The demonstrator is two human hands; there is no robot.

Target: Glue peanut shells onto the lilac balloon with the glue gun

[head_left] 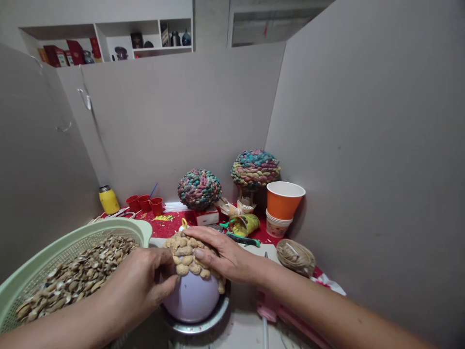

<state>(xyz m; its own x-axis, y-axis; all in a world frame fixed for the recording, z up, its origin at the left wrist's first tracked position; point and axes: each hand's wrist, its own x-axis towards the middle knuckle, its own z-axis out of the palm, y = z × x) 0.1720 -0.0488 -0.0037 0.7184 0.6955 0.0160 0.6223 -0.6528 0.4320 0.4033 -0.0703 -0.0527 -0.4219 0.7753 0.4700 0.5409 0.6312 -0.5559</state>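
A lilac balloon [192, 296], its upper part covered with tan peanut shells [184, 259], sits in a round metal bowl [196, 329]. My left hand [147, 274] is closed at the balloon's left side, thumb and fingers curled against the edge of the shell layer. Whatever lies between those fingertips is hidden. Over the top and right side rests my right hand [230, 254], fingers stretched across the shells and thumb apart on the front. Close to my left forearm, a pale green colander [145, 231] holds many loose half shells [83, 271].
Behind stand two colourful shell-covered domes [199, 188], red cups [157, 206] and a yellow bottle [109, 199]. Paper cups with an orange bucket [285, 201], a twine roll [296, 257] and a pink glue gun [267, 308] are to the right. Grey panels [363, 145] enclose the table.
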